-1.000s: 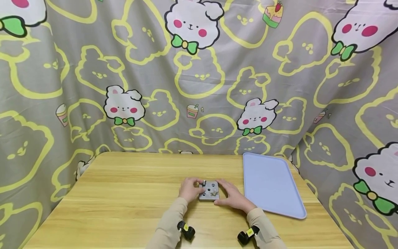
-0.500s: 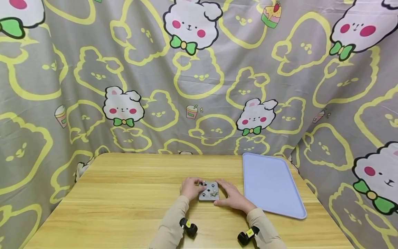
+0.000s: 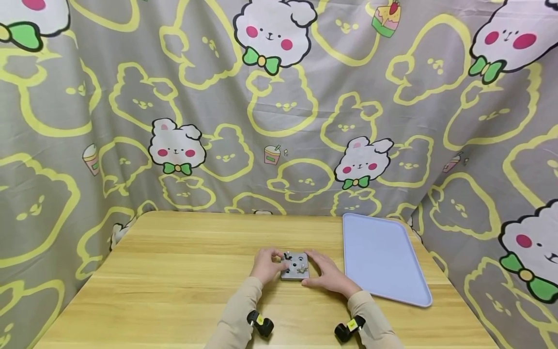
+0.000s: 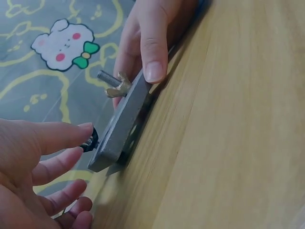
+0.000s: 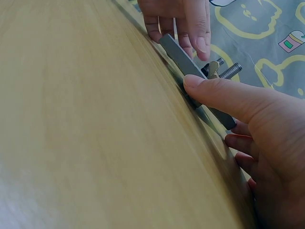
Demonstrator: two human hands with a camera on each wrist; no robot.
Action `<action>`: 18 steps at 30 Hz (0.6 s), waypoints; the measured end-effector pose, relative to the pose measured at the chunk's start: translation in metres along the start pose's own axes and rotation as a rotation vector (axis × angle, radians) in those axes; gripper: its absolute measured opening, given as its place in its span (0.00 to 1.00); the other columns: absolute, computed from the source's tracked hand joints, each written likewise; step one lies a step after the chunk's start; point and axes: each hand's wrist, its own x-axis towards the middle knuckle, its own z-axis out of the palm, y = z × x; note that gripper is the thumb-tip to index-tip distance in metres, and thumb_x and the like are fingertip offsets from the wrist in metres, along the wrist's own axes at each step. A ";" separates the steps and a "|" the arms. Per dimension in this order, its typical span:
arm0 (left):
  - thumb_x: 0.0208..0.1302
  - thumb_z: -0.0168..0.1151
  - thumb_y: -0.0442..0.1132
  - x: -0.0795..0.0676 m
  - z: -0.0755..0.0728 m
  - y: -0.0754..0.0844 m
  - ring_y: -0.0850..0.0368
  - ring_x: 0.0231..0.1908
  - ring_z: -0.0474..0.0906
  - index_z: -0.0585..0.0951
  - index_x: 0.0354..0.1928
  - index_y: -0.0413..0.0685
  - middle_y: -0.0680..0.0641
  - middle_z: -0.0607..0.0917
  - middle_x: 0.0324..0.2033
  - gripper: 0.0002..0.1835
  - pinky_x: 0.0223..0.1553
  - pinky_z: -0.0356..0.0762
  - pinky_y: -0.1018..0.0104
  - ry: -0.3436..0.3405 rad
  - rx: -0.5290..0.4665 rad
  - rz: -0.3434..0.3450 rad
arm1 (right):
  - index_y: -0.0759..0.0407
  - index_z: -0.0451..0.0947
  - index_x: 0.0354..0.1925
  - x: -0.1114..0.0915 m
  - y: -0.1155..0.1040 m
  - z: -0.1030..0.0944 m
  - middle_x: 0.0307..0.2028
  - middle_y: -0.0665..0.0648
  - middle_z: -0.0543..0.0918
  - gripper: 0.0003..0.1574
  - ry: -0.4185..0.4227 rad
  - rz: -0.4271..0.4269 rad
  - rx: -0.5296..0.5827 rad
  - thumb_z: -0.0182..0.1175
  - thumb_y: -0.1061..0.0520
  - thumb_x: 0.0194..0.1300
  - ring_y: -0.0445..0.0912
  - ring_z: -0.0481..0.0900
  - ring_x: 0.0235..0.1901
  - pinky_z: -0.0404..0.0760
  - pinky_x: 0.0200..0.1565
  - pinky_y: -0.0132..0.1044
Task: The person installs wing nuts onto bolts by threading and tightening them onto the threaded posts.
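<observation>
A square grey metal plate [image 3: 295, 275] with several holes lies near the middle of the wooden table. A brass-coloured wing nut [image 4: 119, 89] sits on a threaded bolt [image 4: 108, 78] standing up from its near right part. At the far left corner, a black wing nut [image 3: 287, 257] is on another bolt. My left hand [image 3: 264, 266] pinches this black nut between thumb and index finger, the other fingers loosely bent beside it. My right hand [image 3: 326, 274] grips the plate's right side, its thumb [image 5: 209, 88] on the near edge and fingers at the far edge.
A light blue tray [image 3: 385, 259] lies to the right of my right hand. The wooden table [image 3: 174, 271] extends to both sides, with a patterned curtain [image 3: 226, 106] behind it. Both sleeved wrists carry a black camera [image 3: 350, 329].
My left thumb and fingers shift slightly at the black wing nut, and the left wrist tilts a little, then back. My right hand keeps its grip on the plate. The head view sways slightly.
</observation>
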 end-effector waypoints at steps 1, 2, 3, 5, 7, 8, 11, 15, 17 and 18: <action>0.49 0.74 0.38 -0.001 0.000 0.001 0.45 0.46 0.73 0.84 0.36 0.42 0.40 0.82 0.42 0.13 0.52 0.70 0.49 -0.001 0.009 0.009 | 0.52 0.56 0.74 0.000 0.000 0.000 0.74 0.66 0.55 0.59 0.000 0.001 0.003 0.69 0.35 0.53 0.68 0.50 0.73 0.49 0.69 0.70; 0.49 0.74 0.38 -0.001 0.000 0.001 0.45 0.47 0.73 0.84 0.37 0.42 0.40 0.83 0.43 0.13 0.53 0.70 0.48 -0.005 0.013 0.011 | 0.52 0.56 0.74 0.000 0.000 -0.001 0.74 0.66 0.55 0.59 -0.002 0.001 0.005 0.69 0.35 0.53 0.68 0.49 0.73 0.49 0.69 0.70; 0.49 0.74 0.39 -0.002 0.000 0.002 0.44 0.48 0.73 0.85 0.38 0.43 0.40 0.83 0.44 0.13 0.54 0.70 0.48 -0.006 0.018 0.012 | 0.53 0.56 0.74 0.000 0.000 -0.001 0.74 0.67 0.56 0.59 0.000 -0.002 0.007 0.69 0.35 0.53 0.68 0.49 0.73 0.49 0.69 0.70; 0.49 0.74 0.38 -0.002 0.000 0.003 0.44 0.49 0.73 0.85 0.40 0.43 0.39 0.82 0.44 0.14 0.54 0.70 0.47 -0.009 0.026 0.009 | 0.54 0.56 0.74 -0.001 -0.001 -0.001 0.74 0.67 0.56 0.59 -0.003 -0.006 0.010 0.70 0.36 0.53 0.68 0.49 0.73 0.48 0.69 0.70; 0.49 0.74 0.38 -0.003 0.000 0.005 0.44 0.49 0.73 0.85 0.41 0.44 0.40 0.82 0.45 0.15 0.53 0.70 0.47 -0.011 0.033 0.000 | 0.55 0.56 0.74 0.000 -0.001 -0.002 0.74 0.67 0.56 0.59 -0.003 -0.013 0.010 0.70 0.37 0.54 0.68 0.50 0.73 0.48 0.69 0.70; 0.50 0.74 0.39 -0.003 0.000 0.006 0.44 0.48 0.73 0.85 0.41 0.45 0.40 0.82 0.45 0.15 0.52 0.70 0.48 -0.012 0.040 -0.007 | 0.55 0.56 0.74 0.000 -0.001 -0.001 0.74 0.67 0.57 0.59 -0.002 -0.017 0.008 0.70 0.37 0.54 0.67 0.50 0.73 0.48 0.69 0.70; 0.49 0.74 0.39 -0.002 0.001 0.009 0.45 0.47 0.73 0.86 0.41 0.48 0.41 0.82 0.44 0.15 0.48 0.71 0.49 -0.003 0.067 -0.023 | 0.56 0.55 0.74 0.000 -0.001 -0.001 0.74 0.67 0.57 0.58 -0.002 -0.022 -0.003 0.69 0.37 0.54 0.67 0.50 0.74 0.48 0.70 0.69; 0.50 0.74 0.42 -0.001 0.003 0.011 0.45 0.47 0.73 0.86 0.41 0.52 0.43 0.81 0.43 0.14 0.45 0.70 0.50 0.003 0.104 -0.055 | 0.56 0.55 0.74 0.000 -0.001 -0.001 0.74 0.68 0.56 0.58 -0.002 -0.026 -0.007 0.69 0.37 0.54 0.67 0.50 0.73 0.48 0.69 0.70; 0.51 0.74 0.43 0.000 0.004 0.012 0.45 0.48 0.73 0.85 0.41 0.53 0.43 0.81 0.44 0.14 0.44 0.69 0.49 0.003 0.114 -0.062 | 0.56 0.55 0.74 0.000 -0.001 -0.001 0.74 0.69 0.56 0.59 -0.005 -0.026 -0.004 0.69 0.37 0.54 0.68 0.49 0.73 0.48 0.69 0.71; 0.51 0.74 0.43 0.000 0.005 0.013 0.44 0.48 0.73 0.85 0.41 0.53 0.43 0.81 0.44 0.14 0.45 0.69 0.48 0.000 0.115 -0.067 | 0.56 0.55 0.74 0.000 -0.001 -0.001 0.74 0.69 0.56 0.59 -0.006 -0.023 -0.004 0.69 0.37 0.54 0.68 0.49 0.73 0.48 0.69 0.71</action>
